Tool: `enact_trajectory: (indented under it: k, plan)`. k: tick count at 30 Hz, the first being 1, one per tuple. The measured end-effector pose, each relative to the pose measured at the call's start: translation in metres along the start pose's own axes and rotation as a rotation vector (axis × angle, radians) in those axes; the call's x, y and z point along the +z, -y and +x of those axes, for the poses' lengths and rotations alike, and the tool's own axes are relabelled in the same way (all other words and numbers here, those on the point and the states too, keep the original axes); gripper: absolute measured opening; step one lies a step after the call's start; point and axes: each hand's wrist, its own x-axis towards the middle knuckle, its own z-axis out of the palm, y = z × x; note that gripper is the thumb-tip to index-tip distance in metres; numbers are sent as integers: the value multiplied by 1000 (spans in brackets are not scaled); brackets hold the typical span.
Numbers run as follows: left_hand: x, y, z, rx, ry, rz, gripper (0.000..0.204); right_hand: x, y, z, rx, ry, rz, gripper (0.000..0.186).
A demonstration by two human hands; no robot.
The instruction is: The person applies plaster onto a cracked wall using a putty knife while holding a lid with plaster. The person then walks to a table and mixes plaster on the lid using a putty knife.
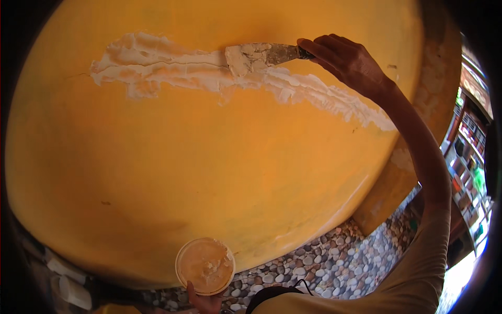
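My right hand (342,58) is closed round the dark handle of a putty knife (280,54). Its wide blade, caked with pale filler, lies against a yellow wall (209,141). A ragged band of whitish filler (151,65) runs across the wall on both sides of the blade, with a thin line along its left part. Low in the view, my left hand (205,302) holds a round tub (205,267) from beneath, thumb at its side. Creamy filler with a rough, scooped surface shows inside the tub. Most of the left hand's fingers are hidden under it.
Pebble-patterned floor (319,261) meets the foot of the wall. A worn wall edge (431,78) stands at the right, and beyond it are crowded shelves (468,172). A white cylindrical object (75,292) lies at the lower left.
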Motion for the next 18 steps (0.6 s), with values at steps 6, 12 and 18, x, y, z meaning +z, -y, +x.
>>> enact_trajectory:
  k: [6,12,18]
  plan:
    - [72,21,-40,19,63,8,71,-30,-79,55,-106,-62,45,50]
    - [35,76,8,101,-36,22,72,72,-37,52,-172,-39,76,38]
    - [28,97,32,73,-44,9,73,97,-74,34,-254,56,42,36]
